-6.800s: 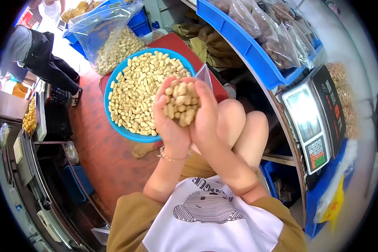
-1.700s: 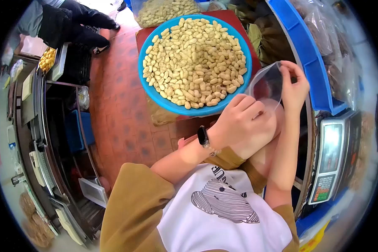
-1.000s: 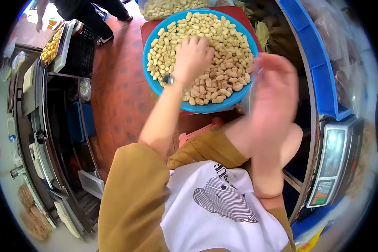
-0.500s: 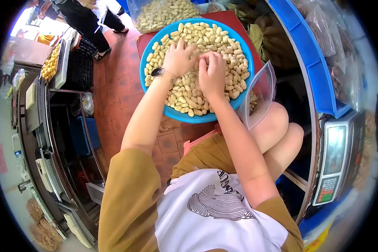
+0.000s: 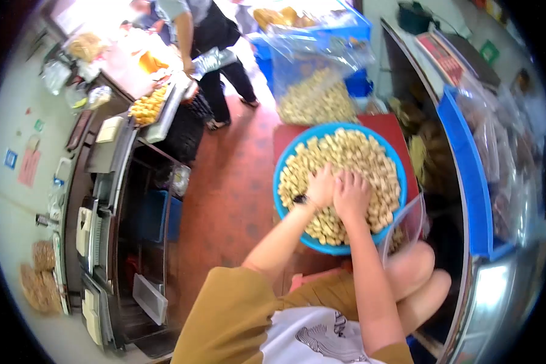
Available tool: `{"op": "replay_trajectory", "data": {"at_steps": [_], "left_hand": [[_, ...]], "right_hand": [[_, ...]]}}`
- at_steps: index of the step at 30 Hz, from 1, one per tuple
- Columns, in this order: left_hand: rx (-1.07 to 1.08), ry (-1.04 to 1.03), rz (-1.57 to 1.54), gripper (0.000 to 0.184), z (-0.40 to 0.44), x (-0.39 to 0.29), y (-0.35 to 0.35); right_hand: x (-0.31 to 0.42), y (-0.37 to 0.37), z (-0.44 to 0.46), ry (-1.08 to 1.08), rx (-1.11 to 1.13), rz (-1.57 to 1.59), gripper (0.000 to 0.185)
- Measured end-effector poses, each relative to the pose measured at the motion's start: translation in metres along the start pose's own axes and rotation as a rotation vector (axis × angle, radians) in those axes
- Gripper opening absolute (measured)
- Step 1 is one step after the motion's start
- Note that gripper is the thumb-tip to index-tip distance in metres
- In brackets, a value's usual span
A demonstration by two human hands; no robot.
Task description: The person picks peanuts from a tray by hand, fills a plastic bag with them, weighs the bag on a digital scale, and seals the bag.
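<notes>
A round blue basin [image 5: 280, 201] full of unshelled peanuts [image 5: 379, 176] stands on a red surface [image 5: 285, 138]. My left hand [image 5: 322, 187], with a dark watch at the wrist, lies palm down on the peanuts left of the basin's middle. Right beside it my right hand [image 5: 352, 195] rests on the peanuts with its fingers spread. Whether any peanuts are under the palms is hidden. Between the basin's lower right rim and my knees, a clear plastic bag [image 5: 406, 225] stands with some peanuts inside, touched by neither hand.
Behind the basin is a large clear bag of peanuts [image 5: 318, 100]. A blue tray [image 5: 467, 176] of bagged goods runs along the right, above a scale [image 5: 488, 291]. Shelves [image 5: 141, 200] stand left. Another person [image 5: 215, 42] is at the back left, near a yellow-filled tray [image 5: 148, 106].
The view has tilted up, so the basin sits lower and farther right. From working at the clear bag, both hands have moved onto the peanuts. My right hand's fingers, bent half a second ago, now lie spread.
</notes>
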State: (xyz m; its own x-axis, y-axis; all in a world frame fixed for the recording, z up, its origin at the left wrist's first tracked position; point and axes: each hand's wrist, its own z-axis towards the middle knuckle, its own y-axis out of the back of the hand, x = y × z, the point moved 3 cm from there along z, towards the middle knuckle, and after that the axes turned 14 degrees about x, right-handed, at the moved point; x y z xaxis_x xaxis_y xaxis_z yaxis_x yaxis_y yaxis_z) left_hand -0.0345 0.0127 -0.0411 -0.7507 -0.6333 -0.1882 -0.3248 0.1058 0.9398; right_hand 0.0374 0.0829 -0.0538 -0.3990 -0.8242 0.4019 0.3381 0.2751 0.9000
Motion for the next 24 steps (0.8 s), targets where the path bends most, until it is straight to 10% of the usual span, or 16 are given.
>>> {"op": "replay_trajectory", "data": {"at_steps": [24], "left_hand": [[-0.204,-0.064,-0.234,0.039,-0.012,0.007,-0.018]], "right_hand": [[-0.004,0.007,-0.003,0.048,0.250,0.130,0.049]]}}
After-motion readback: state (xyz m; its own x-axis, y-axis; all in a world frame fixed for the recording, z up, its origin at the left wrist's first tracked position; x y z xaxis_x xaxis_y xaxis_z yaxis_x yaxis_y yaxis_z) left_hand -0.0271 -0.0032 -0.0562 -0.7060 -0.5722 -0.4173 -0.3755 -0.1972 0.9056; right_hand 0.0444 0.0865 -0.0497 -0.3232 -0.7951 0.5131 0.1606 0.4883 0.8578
